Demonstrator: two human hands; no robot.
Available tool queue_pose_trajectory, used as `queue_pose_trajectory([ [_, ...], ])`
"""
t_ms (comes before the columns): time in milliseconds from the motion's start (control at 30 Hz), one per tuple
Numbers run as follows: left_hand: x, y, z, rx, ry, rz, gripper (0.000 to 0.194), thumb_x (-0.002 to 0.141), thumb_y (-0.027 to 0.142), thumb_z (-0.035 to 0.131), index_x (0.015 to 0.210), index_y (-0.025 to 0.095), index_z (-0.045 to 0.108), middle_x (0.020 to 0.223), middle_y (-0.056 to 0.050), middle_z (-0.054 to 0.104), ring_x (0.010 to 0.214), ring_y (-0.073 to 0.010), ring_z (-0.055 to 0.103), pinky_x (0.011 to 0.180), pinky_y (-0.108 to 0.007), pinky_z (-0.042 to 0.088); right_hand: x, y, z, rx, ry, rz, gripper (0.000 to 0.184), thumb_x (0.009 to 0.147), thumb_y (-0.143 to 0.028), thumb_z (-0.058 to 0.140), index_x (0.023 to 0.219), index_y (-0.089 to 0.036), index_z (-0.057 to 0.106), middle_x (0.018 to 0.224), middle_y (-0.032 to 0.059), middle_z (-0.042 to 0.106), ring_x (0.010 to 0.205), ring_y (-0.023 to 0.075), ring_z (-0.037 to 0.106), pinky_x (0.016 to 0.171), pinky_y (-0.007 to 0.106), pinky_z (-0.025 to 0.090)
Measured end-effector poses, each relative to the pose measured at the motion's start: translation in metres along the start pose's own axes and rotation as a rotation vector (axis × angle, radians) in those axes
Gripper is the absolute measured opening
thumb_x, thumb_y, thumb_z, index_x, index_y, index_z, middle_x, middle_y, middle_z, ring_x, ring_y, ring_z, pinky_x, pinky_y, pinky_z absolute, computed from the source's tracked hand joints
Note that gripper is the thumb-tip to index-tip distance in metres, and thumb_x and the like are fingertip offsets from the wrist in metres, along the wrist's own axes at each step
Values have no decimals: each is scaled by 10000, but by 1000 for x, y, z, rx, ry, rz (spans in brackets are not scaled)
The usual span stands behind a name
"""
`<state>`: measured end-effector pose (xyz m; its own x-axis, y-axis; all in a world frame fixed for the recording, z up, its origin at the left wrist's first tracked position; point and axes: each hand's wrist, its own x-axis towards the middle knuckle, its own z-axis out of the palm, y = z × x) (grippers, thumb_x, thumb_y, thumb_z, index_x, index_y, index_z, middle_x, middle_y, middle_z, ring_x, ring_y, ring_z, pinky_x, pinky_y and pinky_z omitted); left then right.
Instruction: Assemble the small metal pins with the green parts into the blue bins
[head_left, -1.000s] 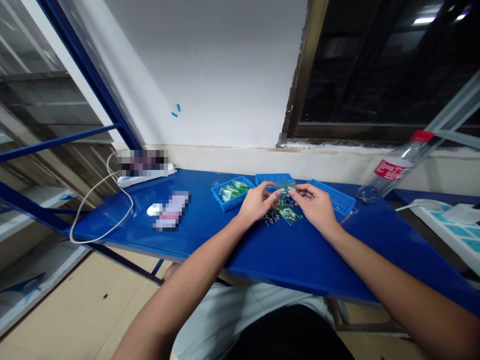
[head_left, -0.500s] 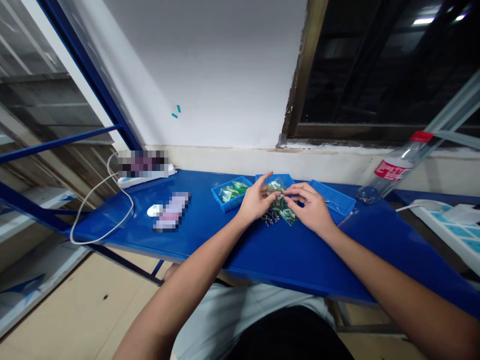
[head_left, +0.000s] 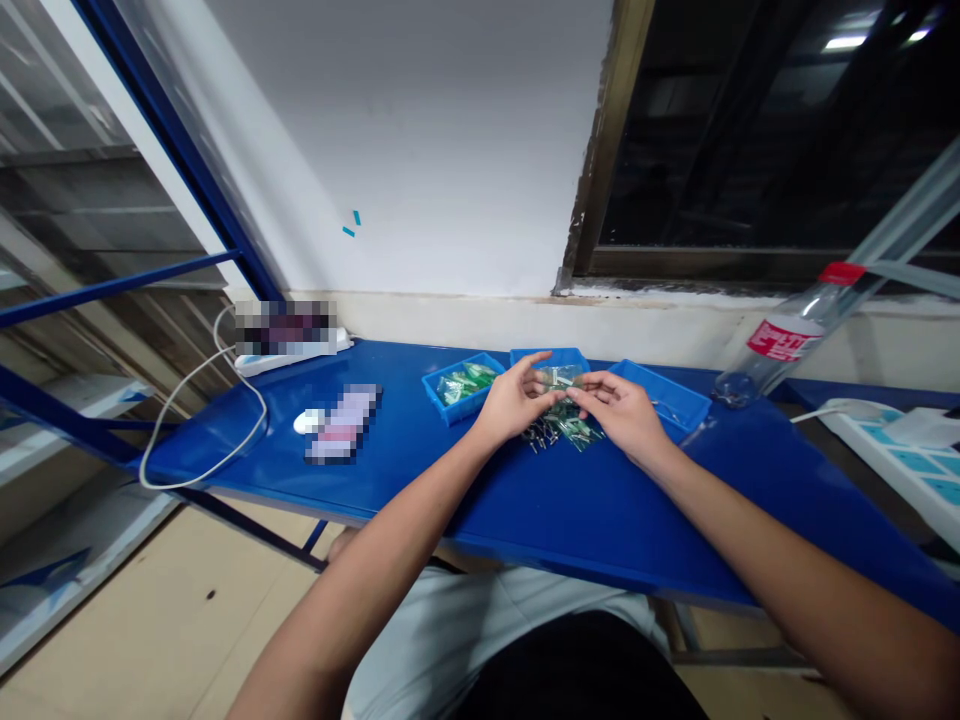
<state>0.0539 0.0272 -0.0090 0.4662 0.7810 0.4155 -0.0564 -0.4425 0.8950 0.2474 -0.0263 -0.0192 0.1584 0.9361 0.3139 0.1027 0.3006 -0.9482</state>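
Observation:
A small clear plastic bag (head_left: pixel 560 376) is held between my two hands above the blue table. My left hand (head_left: pixel 517 400) grips its left side between thumb and fingers, with the index finger stretched out. My right hand (head_left: pixel 619 408) pinches the right side with thumb and fingertips. What the bag contains is too small to make out. Under my hands lie several green-and-clear packets (head_left: pixel 579 432) and a loose pile of small metal pieces (head_left: pixel 541 434), both partly covered by my fingers.
Blue trays stand along the back: a left tray (head_left: pixel 454 412) with green packets, a middle tray (head_left: pixel 551 355) and a right tray (head_left: pixel 686 415) with thin metal pieces. A plastic bottle (head_left: pixel 787 338) leans at right. A blurred phone-like object (head_left: pixel 345 425) and power strip (head_left: pixel 292 355) are left.
My right hand has turned, its thumb and fingertips now closing on the bag's right side. The bag shows more plainly between the hands. My left hand has barely moved.

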Motion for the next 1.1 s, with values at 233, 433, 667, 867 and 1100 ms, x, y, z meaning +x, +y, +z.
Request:
queue_pose_trajectory([
  [233, 3, 0, -2, -51, 29, -12, 240, 854, 112, 716, 1092, 115, 692, 1019, -102, 744, 882, -147, 724, 864, -303, 598, 2, 2, -3, 5, 36, -92, 386, 763, -489, 869, 1016, -218, 762, 965, 61, 746, 854, 216, 706, 750, 359, 618],
  [433, 1, 7, -8, 148, 32, 98, 162, 885, 128, 652, 930, 179, 799, 1265, -99, 740, 1234, -240, 673, 984, -350, 574, 5, 11, -12, -185, 71, -293, 147, 862, -387, 760, 857, -249, 808, 1116, 86, 689, 1079, 255, 674, 881, 391, 603],
  [667, 0, 10, -7, 330, 83, -84, 275, 915, 157, 564, 1078, 156, 785, 919, -52, 792, 735, -161, 702, 732, -301, 585, 1, 8, -7, -157, 25, -208, 327, 933, -458, 687, 1175, -257, 778, 1142, 93, 700, 908, 226, 701, 719, 358, 640],
  [867, 0, 24, -24, 656, 165, 257, 315, 944, 200, 654, 1259, 186, 646, 1102, -97, 770, 992, -217, 721, 884, -354, 574, -2, 9, -4, -198, 31, -213, 363, 939, -470, 685, 1224, -249, 727, 1088, 95, 695, 987, 235, 684, 721, 330, 637],
  [1100, 1, 36, -74, 1011, 236, 240, 279, 933, 125, 534, 1094, 198, 750, 1131, -83, 768, 1060, -242, 707, 1012, -398, 516, -4, 8, -3, -260, -1, -208, 362, 954, -461, 657, 1233, -232, 681, 1066, 90, 718, 919, 218, 689, 698, 327, 612],
])
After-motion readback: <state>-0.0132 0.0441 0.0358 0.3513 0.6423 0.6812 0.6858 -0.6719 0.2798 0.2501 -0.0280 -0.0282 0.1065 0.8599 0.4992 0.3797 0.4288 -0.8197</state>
